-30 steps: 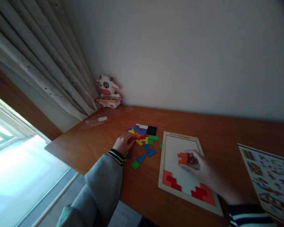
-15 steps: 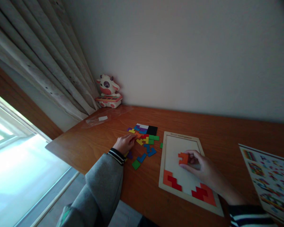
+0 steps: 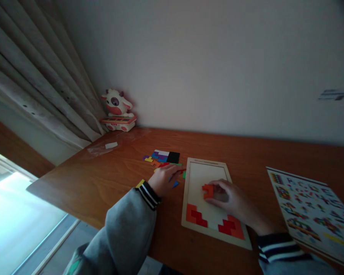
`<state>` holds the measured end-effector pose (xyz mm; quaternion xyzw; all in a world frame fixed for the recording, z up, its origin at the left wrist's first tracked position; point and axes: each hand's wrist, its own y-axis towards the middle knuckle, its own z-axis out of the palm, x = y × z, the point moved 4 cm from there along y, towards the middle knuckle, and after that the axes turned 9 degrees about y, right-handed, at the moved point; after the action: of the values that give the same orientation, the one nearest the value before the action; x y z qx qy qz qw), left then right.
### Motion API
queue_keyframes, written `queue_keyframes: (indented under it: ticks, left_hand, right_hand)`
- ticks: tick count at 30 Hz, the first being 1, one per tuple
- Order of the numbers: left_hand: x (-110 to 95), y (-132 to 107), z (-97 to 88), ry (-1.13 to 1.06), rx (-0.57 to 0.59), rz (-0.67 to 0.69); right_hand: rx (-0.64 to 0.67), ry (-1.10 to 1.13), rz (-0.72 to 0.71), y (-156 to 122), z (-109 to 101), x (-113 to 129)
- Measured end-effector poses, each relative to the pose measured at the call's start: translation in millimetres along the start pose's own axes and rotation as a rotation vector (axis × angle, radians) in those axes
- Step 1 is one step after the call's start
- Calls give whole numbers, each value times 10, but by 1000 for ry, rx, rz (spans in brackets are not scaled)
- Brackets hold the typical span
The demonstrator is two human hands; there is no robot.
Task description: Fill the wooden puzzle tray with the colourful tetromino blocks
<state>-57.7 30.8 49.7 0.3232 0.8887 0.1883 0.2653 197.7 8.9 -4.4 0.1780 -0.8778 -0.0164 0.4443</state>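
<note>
My right hand is closed with the fingertips on an orange puzzle piece, held above the wooden puzzle tray. Low in the tray lie an orange and red group in the left corner and another orange and red group in the right corner. My left hand is beside the tray's left edge, over the loose pieces. A thin red puzzle piece shows at its fingertips, pinched there. The hand covers many of the blue, green and yellow pieces under it.
Loose coloured pieces and a black square lie behind my left hand. A printed picture sheet lies to the right of the tray. At the back left stand a cow toy with a keyboard and clear plastic wrap. The wall rises behind the table.
My left hand has moved right from the orange piece among the loose pieces toward the tray, now with a red piece at its fingertips. My right hand still holds its orange piece. The view has turned right.
</note>
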Motion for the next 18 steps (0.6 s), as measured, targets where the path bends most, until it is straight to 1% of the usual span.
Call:
queue_keyframes:
  ticks: [2, 4, 6, 8, 11, 13, 15, 18]
  left_hand:
    - [-184, 134, 194, -96, 42, 42]
    - [-296, 220, 391, -185, 67, 58]
    - [-320, 253, 557, -255, 68, 30]
    - [-271, 242, 671, -321, 51, -40]
    - [-133, 184, 756, -441, 17, -189]
    - [-62, 150, 782, -503, 17, -264]
    - [-39, 134, 797, -532, 36, -291]
    - [-58, 130, 809, -545, 59, -291]
  right_hand:
    - [14, 1, -18, 0, -8, 20]
    - [30, 3, -39, -2, -13, 37]
    - [41, 6, -60, -10, -21, 53]
    - [37, 6, -75, -21, -37, 62]
    - [-8, 4, -74, -32, -82, 50]
    - [-55, -15, -61, -31, -122, 27]
    - [-105, -53, -39, -23, -161, -8]
    - [-180, -86, 14, -9, -201, -91]
